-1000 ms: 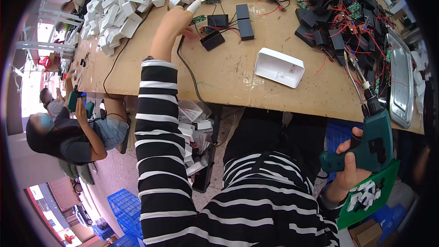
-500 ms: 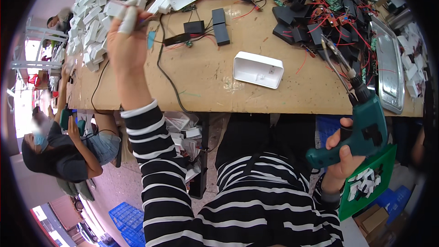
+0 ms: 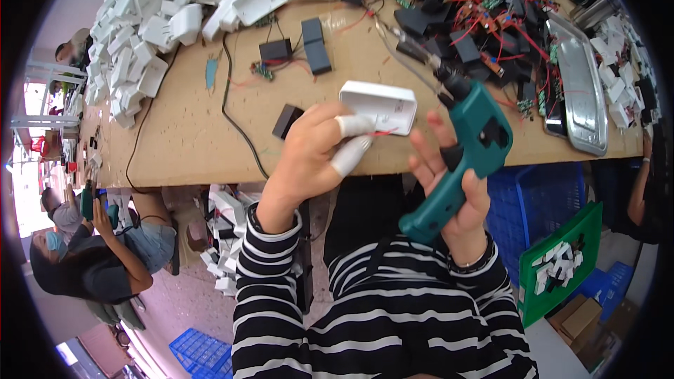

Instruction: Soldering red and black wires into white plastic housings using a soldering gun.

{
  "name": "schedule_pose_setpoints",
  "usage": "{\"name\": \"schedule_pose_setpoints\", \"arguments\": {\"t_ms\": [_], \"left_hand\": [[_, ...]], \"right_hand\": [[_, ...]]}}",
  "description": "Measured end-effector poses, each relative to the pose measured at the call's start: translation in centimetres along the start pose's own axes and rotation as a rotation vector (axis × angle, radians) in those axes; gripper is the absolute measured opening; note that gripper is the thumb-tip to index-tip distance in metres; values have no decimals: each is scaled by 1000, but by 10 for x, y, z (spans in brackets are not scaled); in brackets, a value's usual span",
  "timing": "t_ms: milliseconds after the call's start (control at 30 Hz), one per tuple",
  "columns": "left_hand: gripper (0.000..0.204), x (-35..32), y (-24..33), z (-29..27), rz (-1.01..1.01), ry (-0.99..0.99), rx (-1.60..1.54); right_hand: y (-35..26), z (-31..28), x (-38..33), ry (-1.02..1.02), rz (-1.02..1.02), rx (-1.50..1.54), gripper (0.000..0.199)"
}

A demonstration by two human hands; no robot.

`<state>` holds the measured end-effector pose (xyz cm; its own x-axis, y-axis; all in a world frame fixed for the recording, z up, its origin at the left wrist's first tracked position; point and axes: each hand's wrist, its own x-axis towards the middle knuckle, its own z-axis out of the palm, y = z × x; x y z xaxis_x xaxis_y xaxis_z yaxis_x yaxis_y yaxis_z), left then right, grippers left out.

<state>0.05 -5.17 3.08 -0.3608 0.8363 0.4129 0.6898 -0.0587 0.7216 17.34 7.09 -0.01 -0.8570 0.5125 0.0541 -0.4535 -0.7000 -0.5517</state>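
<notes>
My left hand [image 3: 312,151], white covers on two fingertips, pinches a thin red wire [image 3: 383,133] at the front of a white plastic case [image 3: 386,95]. The case lies open side up on the table, and the fingers hide its near left corner. A black block [image 3: 286,121] sits just left of that hand; whether the wire joins it is hidden. My right hand [image 3: 456,196] holds a green soldering gun [image 3: 474,133] by its handle, some fingers loosely extended. Its metal tip and thin feed tube point up and left, beyond the case.
White cases [image 3: 151,35] are heaped at the far left; black blocks with red wires and circuit boards [image 3: 484,21] pile up far right. A metal tray [image 3: 579,91] stands at right. A black cable [image 3: 228,105] crosses the cardboard-covered table [image 3: 189,137]. Another person [image 3: 105,245] sits at left.
My left hand has come down and right from the white heap to the case. My right hand has brought the soldering gun left and closer to it. A black block now lies beside my left hand.
</notes>
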Motion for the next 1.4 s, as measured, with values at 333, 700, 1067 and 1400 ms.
{"name": "schedule_pose_setpoints", "arguments": {"t_ms": [333, 700, 1067, 1400], "left_hand": [[17, -2, 4, 42, -124, 182, -83], [21, -4, -10, 45, 269, 160, 494], [21, -10, -5, 55, 85, 354, 373], [14, 10, -1, 61, 5, 332, 608]], "right_hand": [[-3, -8, 26, 72, 5, -119, 70], [-8, -17, 19, 58, 20, -215, 66], [-37, -26, -16, 25, -79, -448, 65], [-54, 1, -89, 333, -144, -977, 68]]}}
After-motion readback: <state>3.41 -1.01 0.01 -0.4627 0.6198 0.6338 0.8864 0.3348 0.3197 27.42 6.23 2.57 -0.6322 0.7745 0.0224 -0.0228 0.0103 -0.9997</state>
